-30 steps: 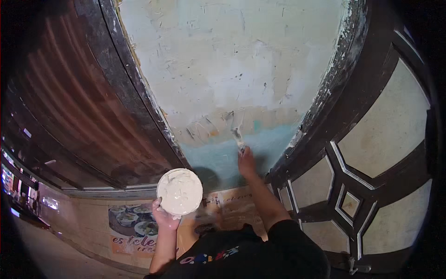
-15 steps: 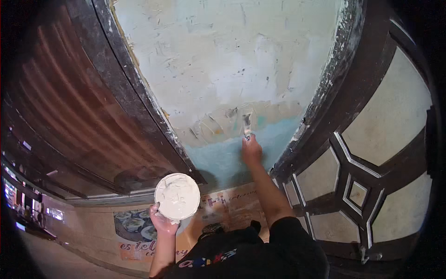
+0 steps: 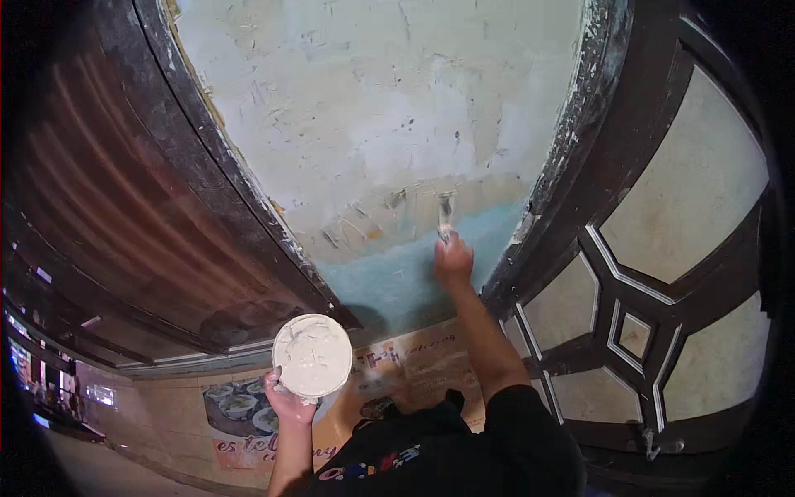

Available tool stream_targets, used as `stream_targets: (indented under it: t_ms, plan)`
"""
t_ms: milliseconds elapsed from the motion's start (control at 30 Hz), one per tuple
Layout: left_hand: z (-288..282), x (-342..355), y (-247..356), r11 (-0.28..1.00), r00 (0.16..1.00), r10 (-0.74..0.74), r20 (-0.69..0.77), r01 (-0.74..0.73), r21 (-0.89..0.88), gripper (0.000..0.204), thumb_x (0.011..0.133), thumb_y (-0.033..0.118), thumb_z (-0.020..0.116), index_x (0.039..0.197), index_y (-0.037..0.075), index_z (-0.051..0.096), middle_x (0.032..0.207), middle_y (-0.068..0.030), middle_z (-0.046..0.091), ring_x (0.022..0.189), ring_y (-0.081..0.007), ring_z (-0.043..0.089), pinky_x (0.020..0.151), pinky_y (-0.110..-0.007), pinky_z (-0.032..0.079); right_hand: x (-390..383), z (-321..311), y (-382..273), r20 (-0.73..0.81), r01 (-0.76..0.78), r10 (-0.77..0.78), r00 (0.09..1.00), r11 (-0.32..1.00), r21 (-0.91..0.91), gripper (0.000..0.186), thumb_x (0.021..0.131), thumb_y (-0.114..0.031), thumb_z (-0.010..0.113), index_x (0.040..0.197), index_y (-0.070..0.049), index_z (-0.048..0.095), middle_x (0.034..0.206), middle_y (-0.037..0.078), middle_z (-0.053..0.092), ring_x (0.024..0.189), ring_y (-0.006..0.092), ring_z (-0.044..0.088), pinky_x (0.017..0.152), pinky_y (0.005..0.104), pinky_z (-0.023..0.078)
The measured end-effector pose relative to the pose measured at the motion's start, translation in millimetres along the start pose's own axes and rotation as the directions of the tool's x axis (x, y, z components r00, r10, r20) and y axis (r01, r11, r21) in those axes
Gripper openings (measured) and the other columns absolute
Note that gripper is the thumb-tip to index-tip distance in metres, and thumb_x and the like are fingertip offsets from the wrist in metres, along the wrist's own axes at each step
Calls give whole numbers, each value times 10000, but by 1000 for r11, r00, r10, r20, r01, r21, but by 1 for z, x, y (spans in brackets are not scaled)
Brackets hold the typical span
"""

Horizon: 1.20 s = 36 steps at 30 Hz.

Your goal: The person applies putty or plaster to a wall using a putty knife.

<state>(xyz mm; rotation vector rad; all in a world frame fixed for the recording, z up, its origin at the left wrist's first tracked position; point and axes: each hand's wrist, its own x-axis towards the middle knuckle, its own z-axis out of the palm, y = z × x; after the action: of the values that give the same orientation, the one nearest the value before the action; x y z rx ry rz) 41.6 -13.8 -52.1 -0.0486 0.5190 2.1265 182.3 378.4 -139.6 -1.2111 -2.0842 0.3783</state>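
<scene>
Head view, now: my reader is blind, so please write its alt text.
A person's right hand holds a scraper at a wall, whitish above and pale blue below, while the left hand holds a round tub of pale paste. Dark woodwork flanks the wall.

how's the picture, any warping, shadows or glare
In the head view, fisheye warping bends the dark door near the rim, corners go black, a shadow darkens the blue wall below the right hand, and bright patches glare at far left.
</scene>
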Motion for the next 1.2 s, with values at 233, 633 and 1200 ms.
stream_targets:
  t_ms: [233, 633, 1200]
  plan:
    - [8, -1, -16, 999, 999, 39, 7, -39, -11, 579, 813, 270, 465, 1335, 21, 434, 1355, -163, 475, 1221, -351, 471, 1043, -507, 351, -94, 44, 91, 487, -225, 287, 825, 957, -183, 424, 934, -392, 410, 1082, -5, 500, 957, 257, 612, 911, 424, 597, 820, 519, 448]
    - [19, 14, -58, 994, 1000, -25, 9, 26, -106, 575, 817, 260, 472, 1337, 18, 431, 1348, -172, 478, 1220, -350, 473, 1041, -501, 356, 11, -30, 4, 226, -18, 2, 974, 997, 69, 442, 928, -387, 447, 1220, -56, 450, 1026, 197, 624, 903, 427, 595, 771, 524, 461]
    - [-22, 11, -112, 994, 995, -26, -96, 15, -113, 613, 776, 271, 509, 1331, 22, 435, 1344, -155, 484, 1222, -330, 469, 1044, -479, 357, -2, -14, 3, 230, -11, 16, 973, 1000, -24, 409, 931, -381, 445, 1134, -26, 441, 934, 227, 617, 783, 456, 591, 702, 534, 463]
